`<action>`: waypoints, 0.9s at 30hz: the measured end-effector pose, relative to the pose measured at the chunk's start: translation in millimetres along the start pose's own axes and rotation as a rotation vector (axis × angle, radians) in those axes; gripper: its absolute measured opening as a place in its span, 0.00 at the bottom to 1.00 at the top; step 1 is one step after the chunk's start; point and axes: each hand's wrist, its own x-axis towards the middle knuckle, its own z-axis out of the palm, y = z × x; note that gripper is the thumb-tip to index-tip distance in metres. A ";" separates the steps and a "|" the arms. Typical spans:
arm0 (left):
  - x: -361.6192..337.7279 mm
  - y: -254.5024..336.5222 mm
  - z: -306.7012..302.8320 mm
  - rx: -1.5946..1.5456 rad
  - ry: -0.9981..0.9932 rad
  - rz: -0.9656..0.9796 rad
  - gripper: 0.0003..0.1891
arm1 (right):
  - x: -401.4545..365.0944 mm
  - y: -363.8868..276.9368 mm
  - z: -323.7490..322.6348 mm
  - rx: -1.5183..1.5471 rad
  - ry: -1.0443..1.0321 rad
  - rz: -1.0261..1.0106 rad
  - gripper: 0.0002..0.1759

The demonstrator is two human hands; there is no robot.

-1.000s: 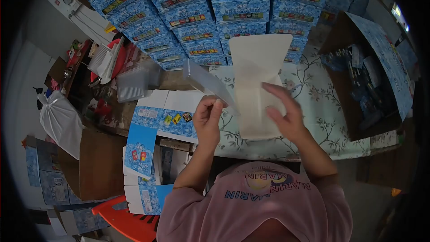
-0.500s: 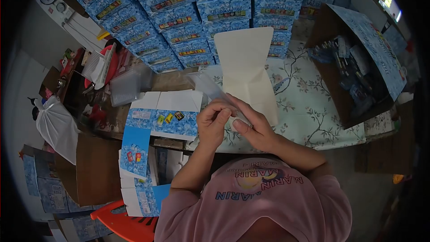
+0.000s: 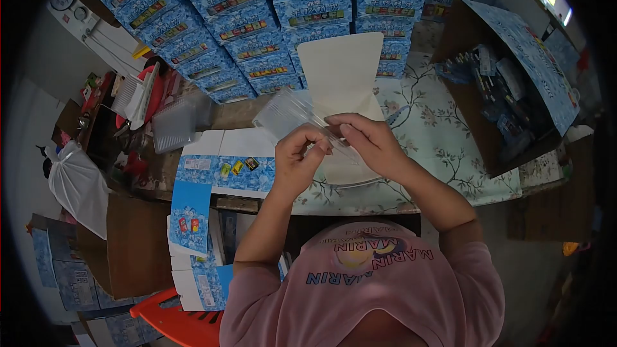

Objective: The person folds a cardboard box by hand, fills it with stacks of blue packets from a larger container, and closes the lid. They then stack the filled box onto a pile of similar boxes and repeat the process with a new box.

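Over the tabletop, in the head view, we see the clear tray in front of the white box, whose lid stands raised. The tray is tilted, its far end to the left; whether it touches the box, we cannot tell.

Our right hand is clamped on the tray, thumb against fingers. Our left hand is just beside it, with fingertips and thumb curled close at the near edge; if they really grip it, we cannot say. Both hands are near together.

As we judge, the tray could bend or crack if the fingers press or pull too hard at one edge, because its wall looks thin. It could also slip from us, since the plastic seems smooth and only its near part is held. A careless elbow could push the flat printed card on the left.

About its look, the tray is transparent and colourless, with fine ridges and some pale shine, so its outline is difficult to follow before the white box. More clear trays lie to the left, well apart from our hands.
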 end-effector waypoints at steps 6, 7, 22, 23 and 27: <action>-3.2 -0.5 -25.5 -0.254 0.148 0.128 0.02 | 34.5 16.7 -45.4 -0.287 0.457 -0.174 0.13; -3.5 -1.8 -36.9 -0.308 0.189 0.169 0.02 | 38.3 13.9 -64.0 -0.300 0.491 -0.182 0.12; 78.1 -73.3 -115.7 0.055 0.646 -0.112 0.22 | 86.2 53.3 -95.5 -0.666 -0.189 0.189 0.10; 66.1 -74.2 -101.7 0.156 0.540 -0.174 0.28 | 85.2 61.6 -97.0 -0.781 -0.200 0.062 0.11; 15.4 -107.5 -25.3 0.286 0.232 -0.422 0.31 | 84.2 54.1 -95.8 -0.863 -0.230 -0.026 0.13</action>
